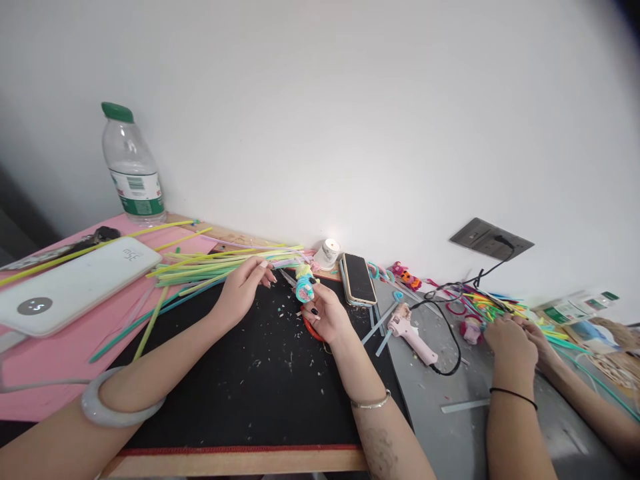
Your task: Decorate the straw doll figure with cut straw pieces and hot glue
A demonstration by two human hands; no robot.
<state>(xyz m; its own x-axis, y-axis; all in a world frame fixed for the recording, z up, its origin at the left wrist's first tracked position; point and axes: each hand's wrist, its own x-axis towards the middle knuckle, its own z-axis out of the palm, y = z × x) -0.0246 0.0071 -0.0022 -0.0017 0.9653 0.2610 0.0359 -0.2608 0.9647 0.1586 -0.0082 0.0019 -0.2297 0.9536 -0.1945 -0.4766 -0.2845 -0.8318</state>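
The person's right hand is closed on a small figure of fuzzy material, blue with pink and yellow parts, gripping it between the thumb and the fingers. This figure is held up over the far part of a black mat with a red stitched edge, in the middle of the scene. The left hand is raised to the left of the figure and is apart from it. Its fingers are bent with the tips close together, but I cannot tell if some thin thing is between them.

Under the right hand there is a pair of scissors with red handles, partly hidden by this hand. Many small light scraps are scattered on the mat. Behind the left hand and to its left lies a loose bundle of yellow and green fuzzy stems.

On the far side, near the wall, stand a white paper cup, upside down, and, at the left, a clear plastic bottle with a green cap. To the right of the cup lies a phone with a black screen. Farther right, a pale pink glue gun rests on the grey table surface, and beyond it are a co-worker's two hands, near another pile of coloured stems.
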